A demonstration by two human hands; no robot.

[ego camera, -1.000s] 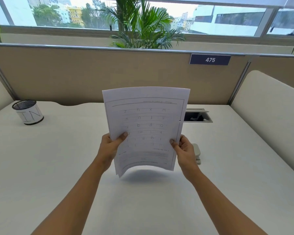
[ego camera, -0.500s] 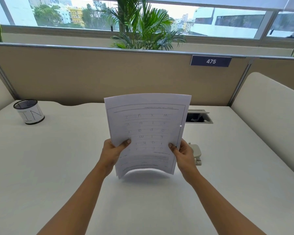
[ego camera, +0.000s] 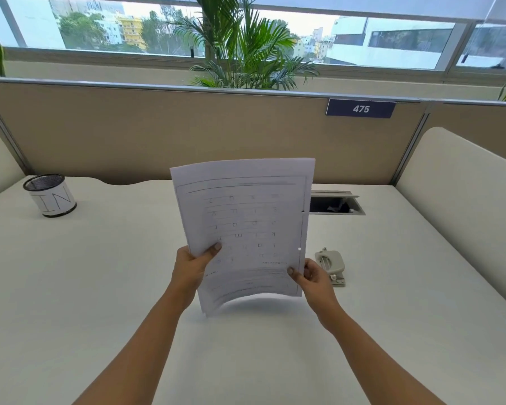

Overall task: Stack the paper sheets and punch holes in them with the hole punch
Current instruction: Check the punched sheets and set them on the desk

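You kept your left hand and right hand clamped on the upright paper sheets at 12 o'clock, lowering them slightly deskward, apparently still squaring; the hole punch lay untouched at 3 o'clock.

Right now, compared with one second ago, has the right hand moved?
Yes. The right hand has dropped a little, toward the person, with the paper sheets. Earlier it covered part of the hole punch, which now shows almost whole.

Single head-worn view (wide-angle), forward and down over the desk.
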